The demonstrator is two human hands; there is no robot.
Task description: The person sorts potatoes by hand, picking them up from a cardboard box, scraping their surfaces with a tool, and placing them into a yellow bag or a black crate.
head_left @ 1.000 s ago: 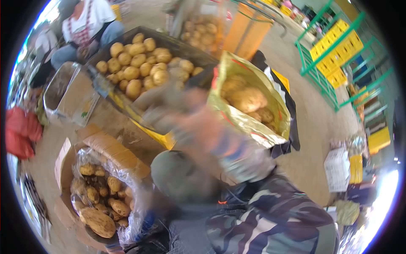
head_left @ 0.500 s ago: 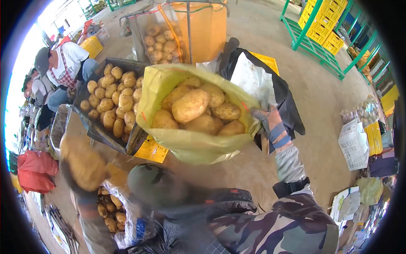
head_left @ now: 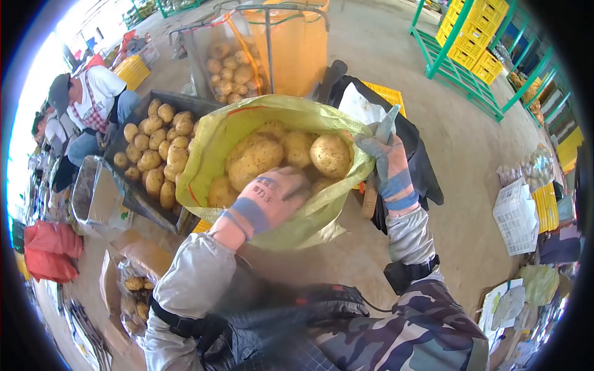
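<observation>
A yellow bag [head_left: 216, 142] full of large potatoes [head_left: 330, 154] stands open in front of me. My right hand [head_left: 385, 162], in a grey glove with a blue cuff, grips the bag's right rim and holds it up. My left hand [head_left: 270, 196], gloved the same way, reaches over the near rim with its fingers curled down toward a big potato [head_left: 252, 162]. The back of the glove hides whether anything is under the palm.
A black crate [head_left: 133, 196] of potatoes lies to the left, with a seated person in a white shirt [head_left: 93, 99] behind it. An orange sack on a metal frame [head_left: 297, 46] stands beyond. A box of potatoes [head_left: 133, 290] sits lower left, and green racks of yellow crates [head_left: 473, 43] upper right.
My left hand swung from the lower left, where it carried a potato, up to the bag's near rim. The right hand kept its grip and the bag's mouth turned more upright.
</observation>
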